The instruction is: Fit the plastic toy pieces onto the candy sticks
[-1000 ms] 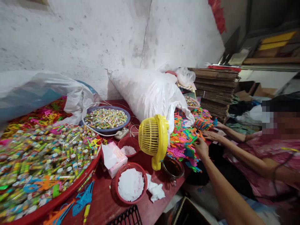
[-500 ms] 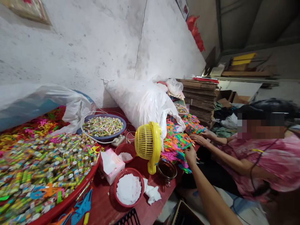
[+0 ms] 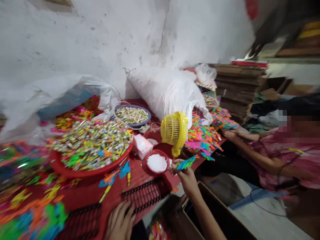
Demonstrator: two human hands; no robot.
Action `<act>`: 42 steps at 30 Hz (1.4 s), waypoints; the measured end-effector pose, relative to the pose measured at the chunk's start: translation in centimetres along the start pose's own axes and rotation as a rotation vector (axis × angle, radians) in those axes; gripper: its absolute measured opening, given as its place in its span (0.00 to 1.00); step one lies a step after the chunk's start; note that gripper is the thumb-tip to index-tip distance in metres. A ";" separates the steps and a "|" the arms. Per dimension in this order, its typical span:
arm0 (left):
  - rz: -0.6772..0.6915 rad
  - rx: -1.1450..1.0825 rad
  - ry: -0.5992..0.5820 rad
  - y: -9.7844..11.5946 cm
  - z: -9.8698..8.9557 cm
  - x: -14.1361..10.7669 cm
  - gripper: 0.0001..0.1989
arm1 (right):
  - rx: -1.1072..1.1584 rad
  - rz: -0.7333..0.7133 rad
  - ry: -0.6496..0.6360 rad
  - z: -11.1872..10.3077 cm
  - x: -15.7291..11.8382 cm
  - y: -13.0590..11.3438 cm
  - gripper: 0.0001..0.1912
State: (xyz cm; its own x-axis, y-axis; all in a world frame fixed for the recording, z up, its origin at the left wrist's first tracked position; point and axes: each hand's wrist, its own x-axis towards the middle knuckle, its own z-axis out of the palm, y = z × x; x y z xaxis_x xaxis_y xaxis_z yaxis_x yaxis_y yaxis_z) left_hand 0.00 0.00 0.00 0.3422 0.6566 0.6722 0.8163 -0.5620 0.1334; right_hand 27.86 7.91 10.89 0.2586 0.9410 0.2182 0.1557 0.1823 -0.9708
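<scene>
Blue-green plastic pieces (image 3: 186, 163), a small bunch of them, sit in the right hand (image 3: 188, 180) of the person working nearest me, near the front edge of the red table (image 3: 136, 174). Thumb and fingers are closed on the bunch, and its ends poke out to the right; blur keeps me from counting them. Just beyond that hand is a red basket (image 3: 145, 165) with white paper in it, a pink and white tissue box (image 3: 142, 146) behind it to the left. The left hand (image 3: 120, 218) lies palm down at the table's near edge, fingers stretched out rather than clenched, beside a black rack (image 3: 142, 195); whether anything is under the palm I cannot tell. Further left stands a wide red tub (image 3: 90, 172) piled with small coloured tubes. A heap of bright plastic pieces (image 3: 202, 136) spreads over the right end of the table, next to a yellow slatted object (image 3: 178, 133) and a white sack (image 3: 167, 90). Across from it a co-worker in a pink top (image 3: 270, 153) has both hands together by the heap's far side.
</scene>
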 end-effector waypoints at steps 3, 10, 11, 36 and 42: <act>-0.090 -0.036 -0.080 0.8 -1.2 0.0 0.14 | 0.097 0.113 -0.223 6.0 -5.0 1.3 0.19; -0.176 -0.131 -0.177 1.5 -1.9 -0.4 0.19 | 0.078 0.218 -0.390 13.7 -7.1 2.7 0.22; -0.186 -0.145 -0.174 1.6 -2.0 -0.4 0.18 | 0.063 0.216 -0.407 14.2 -6.9 2.8 0.22; -0.324 -0.375 -0.127 1.3 -2.8 0.5 0.16 | -0.147 0.032 -0.512 15.3 -7.2 3.7 0.06; -0.339 -0.398 -0.119 1.4 -2.7 0.5 0.16 | -0.008 0.166 -0.524 14.3 -6.8 3.9 0.16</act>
State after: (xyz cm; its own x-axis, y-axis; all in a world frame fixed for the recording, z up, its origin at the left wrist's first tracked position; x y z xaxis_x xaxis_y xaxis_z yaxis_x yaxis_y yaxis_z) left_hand 0.04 -1.80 2.51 0.1588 0.8739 0.4595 0.6588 -0.4405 0.6099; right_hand 13.03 6.31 4.23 -0.2285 0.9734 -0.0182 0.1613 0.0195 -0.9867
